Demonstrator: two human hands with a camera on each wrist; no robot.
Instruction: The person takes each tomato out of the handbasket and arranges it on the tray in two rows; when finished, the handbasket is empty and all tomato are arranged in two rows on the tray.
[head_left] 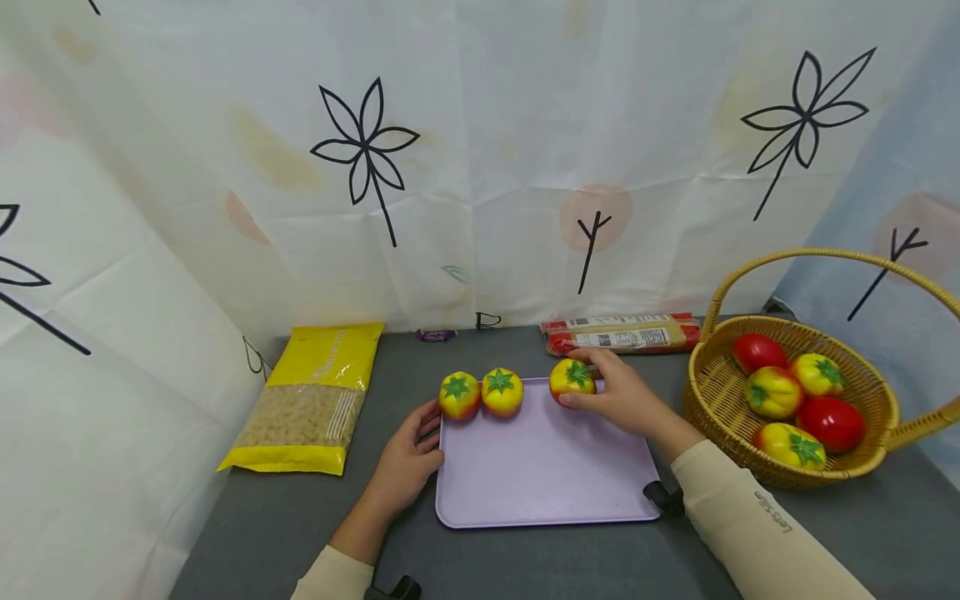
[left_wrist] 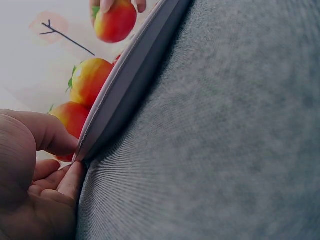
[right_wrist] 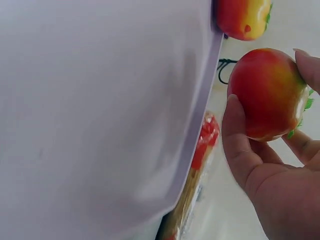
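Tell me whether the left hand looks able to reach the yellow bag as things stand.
Probably yes: the left hand is close to the yellow bag with only table between them, though it would first have to leave the tray.

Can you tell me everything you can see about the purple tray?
The tray is pale purple and rectangular, with rounded corners and a low raised rim; its smooth surface looks like plastic. It lies face up on the gray table, long sides running left to right. Two red-and-yellow fruits with green star-shaped tops sit at its far left. The left hand pinches its left edge. Most of its surface is bare.
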